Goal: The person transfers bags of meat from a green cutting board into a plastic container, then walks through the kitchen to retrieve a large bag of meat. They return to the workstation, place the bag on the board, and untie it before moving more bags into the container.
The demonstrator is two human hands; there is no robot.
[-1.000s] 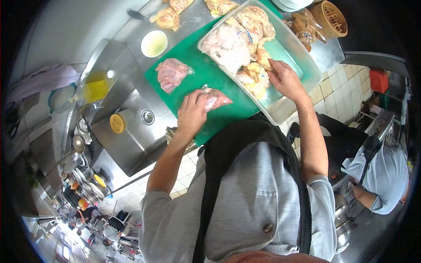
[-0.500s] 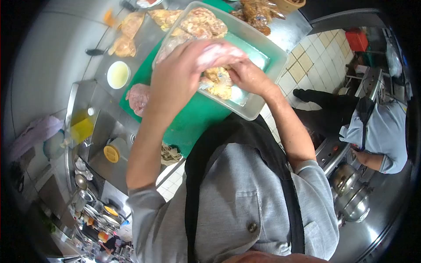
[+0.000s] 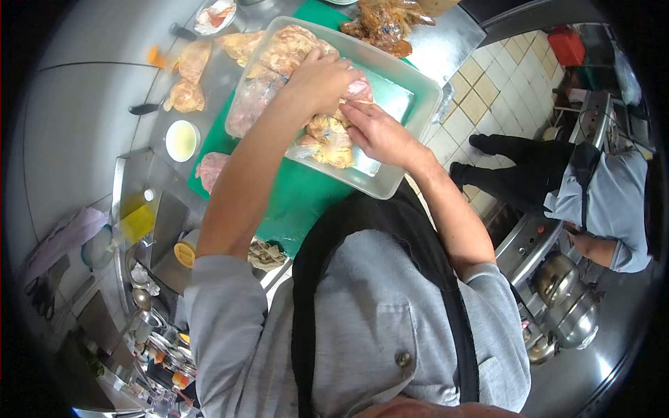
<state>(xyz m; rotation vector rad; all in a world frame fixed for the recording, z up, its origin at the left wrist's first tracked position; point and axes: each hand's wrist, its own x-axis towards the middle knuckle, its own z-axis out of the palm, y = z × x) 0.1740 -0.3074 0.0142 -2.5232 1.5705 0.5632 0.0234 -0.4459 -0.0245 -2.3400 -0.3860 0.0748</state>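
Note:
A pinkish piece of raw meat (image 3: 359, 89), seemingly wrapped in clear plastic, lies in a translucent plastic tub (image 3: 406, 174). My left hand (image 3: 322, 80) lies over this meat with its fingers curled round it, hiding most of it. Against the near edge of the same piece rests my right hand (image 3: 382, 136), fingers stretched out. Close below my hands in the tub is a yellowish bag of raw chicken (image 3: 329, 141). More bagged raw meat (image 3: 289, 49) fills the tub's far left side. The tub stands on a green cutting board (image 3: 296, 202).
Left of the board are another raw piece (image 3: 211, 171), a white bowl of pale liquid (image 3: 182, 141), bagged chicken (image 3: 188, 76) and a dark-handled tool (image 3: 144, 109). Browned bagged meat (image 3: 385, 26) lies beyond the tub. A sink (image 3: 164, 209) is at left; a co-worker (image 3: 603, 202) stands at right.
My hands have lowered the pinkish meat from above the tub into it. My left hand has turned over onto it, and my right fingers have straightened. The view has shifted slightly.

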